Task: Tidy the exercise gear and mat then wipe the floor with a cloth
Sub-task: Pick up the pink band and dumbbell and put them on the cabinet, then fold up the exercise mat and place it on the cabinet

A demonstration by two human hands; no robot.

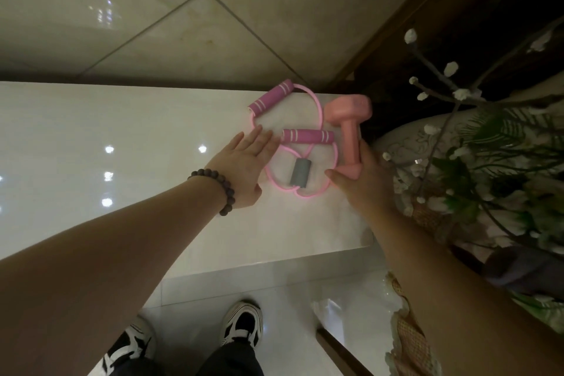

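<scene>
While the left hand [244,166] lies flat with straight fingers on the glossy white ledge [122,131] at the centre of the frame, its fingertips just beside the resistance band [300,143], the right hand [363,180] curls round the lower head of the pink dumbbell [349,134]. That dumbbell has a smooth matte coating and blocky heads; its long axis runs nearly up and down the frame, tilted slightly, along the ledge's right edge. Touching it on the left, the band is a thin pink tube looped into curves, with two ribbed purple foam handles bearing white stripes and a grey sleeve [299,173] at the crossing; the upper handle slants toward the upper right, the lower one lies almost level. A vase [406,143] with raised pale ornament at the right holds branches with white buds and green leaves. A dark bead bracelet [218,189] circles the left wrist.
</scene>
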